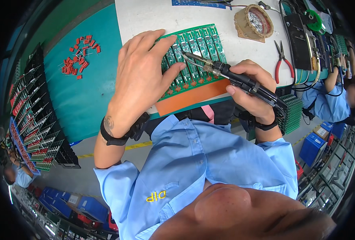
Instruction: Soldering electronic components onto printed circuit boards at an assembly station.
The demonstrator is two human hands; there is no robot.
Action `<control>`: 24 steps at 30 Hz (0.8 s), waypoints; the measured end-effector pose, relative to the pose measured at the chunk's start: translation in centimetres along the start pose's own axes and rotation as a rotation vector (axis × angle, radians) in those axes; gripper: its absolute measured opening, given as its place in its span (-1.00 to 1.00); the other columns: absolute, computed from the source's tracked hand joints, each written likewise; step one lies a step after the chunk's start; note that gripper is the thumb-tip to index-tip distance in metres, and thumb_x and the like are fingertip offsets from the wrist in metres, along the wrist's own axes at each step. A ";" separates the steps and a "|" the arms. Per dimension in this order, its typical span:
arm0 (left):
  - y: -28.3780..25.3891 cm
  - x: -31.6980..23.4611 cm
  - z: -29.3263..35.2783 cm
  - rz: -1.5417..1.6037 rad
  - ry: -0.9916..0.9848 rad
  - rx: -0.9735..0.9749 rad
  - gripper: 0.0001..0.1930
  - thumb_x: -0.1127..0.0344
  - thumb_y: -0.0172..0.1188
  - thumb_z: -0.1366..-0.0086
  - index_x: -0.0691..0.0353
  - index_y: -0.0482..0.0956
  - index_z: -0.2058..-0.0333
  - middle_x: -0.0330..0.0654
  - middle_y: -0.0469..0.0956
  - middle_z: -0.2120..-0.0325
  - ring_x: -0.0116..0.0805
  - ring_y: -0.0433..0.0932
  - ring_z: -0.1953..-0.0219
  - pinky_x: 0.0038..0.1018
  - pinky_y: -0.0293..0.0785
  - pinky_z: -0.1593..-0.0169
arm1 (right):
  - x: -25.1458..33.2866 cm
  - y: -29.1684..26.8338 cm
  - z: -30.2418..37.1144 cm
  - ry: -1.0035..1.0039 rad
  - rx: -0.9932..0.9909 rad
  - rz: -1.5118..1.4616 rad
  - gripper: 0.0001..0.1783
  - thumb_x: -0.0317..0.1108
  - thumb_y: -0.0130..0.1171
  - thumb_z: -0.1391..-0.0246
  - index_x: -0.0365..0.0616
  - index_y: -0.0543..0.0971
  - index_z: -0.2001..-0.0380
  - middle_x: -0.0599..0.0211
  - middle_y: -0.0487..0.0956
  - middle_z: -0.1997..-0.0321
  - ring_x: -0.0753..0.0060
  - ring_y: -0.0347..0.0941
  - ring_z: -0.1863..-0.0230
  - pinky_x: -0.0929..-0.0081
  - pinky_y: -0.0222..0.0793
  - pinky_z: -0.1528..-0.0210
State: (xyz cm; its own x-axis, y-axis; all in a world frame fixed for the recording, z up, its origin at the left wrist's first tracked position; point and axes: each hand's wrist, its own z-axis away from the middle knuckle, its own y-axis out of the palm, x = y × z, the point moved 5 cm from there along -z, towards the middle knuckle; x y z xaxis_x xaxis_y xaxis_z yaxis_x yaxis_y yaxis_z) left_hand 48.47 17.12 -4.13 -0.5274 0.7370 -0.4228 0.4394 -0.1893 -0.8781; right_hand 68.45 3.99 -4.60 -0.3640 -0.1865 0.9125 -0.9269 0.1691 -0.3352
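Note:
A green circuit board panel [203,50] with several narrow strips lies at the near edge of the bench. Over its left end rests my left hand [140,60], fingers spread, the index finger and thumb on the board with a gap between them. My right hand [252,86] is closed around the black handle of a soldering iron [261,89], which has a thin metal tube along its tip. That tip points left and reaches the board between my left index finger and thumb; whether it touches is too small to tell. An orange-brown strip [193,97] lies along the board's near side.
Red components [75,66] with wire leads lie scattered on the green mat [97,44]. A round tan pot [247,24] with silvery bits and red-handled pliers [282,64] are right. Black racks of boards [49,116] stand left; stacked green boards [291,114] right. Other people work at both sides.

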 end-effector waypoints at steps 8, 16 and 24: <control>0.2 0.2 0.2 0.037 -0.005 -0.007 -0.52 0.21 0.43 -0.11 0.23 0.61 0.00 -0.03 0.53 -0.07 -0.03 0.42 -0.17 -0.16 0.27 -0.22 | 0.3 0.2 0.0 0.032 0.016 0.006 -0.57 -0.52 0.43 0.11 -0.34 0.55 0.11 0.16 0.59 0.24 0.45 0.51 0.29 0.54 0.41 0.23; 0.2 0.3 0.2 0.033 0.002 -0.015 -0.52 0.21 0.43 -0.11 0.23 0.61 -0.01 -0.03 0.52 -0.08 -0.02 0.42 -0.17 -0.16 0.26 -0.23 | 0.8 -0.4 0.4 0.004 -0.018 0.025 -0.55 -0.51 0.44 0.11 -0.35 0.55 0.10 0.14 0.58 0.23 0.43 0.52 0.26 0.53 0.42 0.21; -0.1 0.1 0.4 0.038 -0.011 -0.031 -0.51 0.21 0.43 -0.11 0.22 0.60 -0.02 -0.02 0.52 -0.09 0.00 0.41 -0.18 -0.14 0.25 -0.24 | 1.0 0.1 0.4 -0.036 -0.012 -0.042 -0.57 -0.55 0.44 0.12 -0.33 0.57 0.12 0.15 0.61 0.24 0.45 0.55 0.28 0.57 0.45 0.26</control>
State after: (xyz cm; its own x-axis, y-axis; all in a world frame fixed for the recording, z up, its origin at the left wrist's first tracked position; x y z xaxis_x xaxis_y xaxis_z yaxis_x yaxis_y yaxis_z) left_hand 48.08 16.95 -4.21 -0.5178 0.7226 -0.4579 0.4816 -0.1961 -0.8542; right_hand 67.99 3.40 -3.83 -0.3281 -0.2284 0.9166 -0.9403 0.1719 -0.2938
